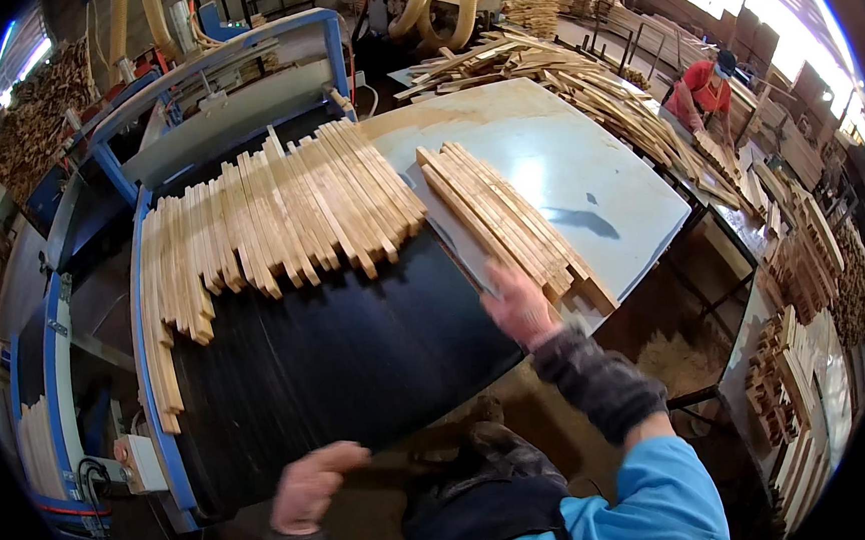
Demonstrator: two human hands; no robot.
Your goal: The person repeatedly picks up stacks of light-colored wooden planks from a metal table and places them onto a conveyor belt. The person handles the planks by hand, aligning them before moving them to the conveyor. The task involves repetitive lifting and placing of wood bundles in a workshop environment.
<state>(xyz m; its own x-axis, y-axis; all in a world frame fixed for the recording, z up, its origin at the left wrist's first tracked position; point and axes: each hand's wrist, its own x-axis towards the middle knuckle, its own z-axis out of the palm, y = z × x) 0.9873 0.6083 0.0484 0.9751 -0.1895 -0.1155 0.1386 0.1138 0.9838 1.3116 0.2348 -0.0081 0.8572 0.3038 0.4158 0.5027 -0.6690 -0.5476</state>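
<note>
My right hand [520,306] reaches over the seam between the black belt and the metal-topped table. Its fingers are partly spread and hold nothing I can see, close to the near-left end of a flat bundle of wooden strips [504,215]. Those strips lie side by side on the pale table top [586,174]. Above the near edge of the conveyor belt [328,348] hovers my left hand [312,487], slightly blurred, empty, with fingers extended to the right. A wide row of similar strips [278,206] covers the far part of the belt, their near ends uneven.
A blue machine frame [216,39] spans the belt's far end, and a blue side rail [145,320] borders its left. Loose strips [580,89] are heaped behind the table. A person in red [703,96] works at far right. Stacked wood pieces [782,386] sit on the right bench.
</note>
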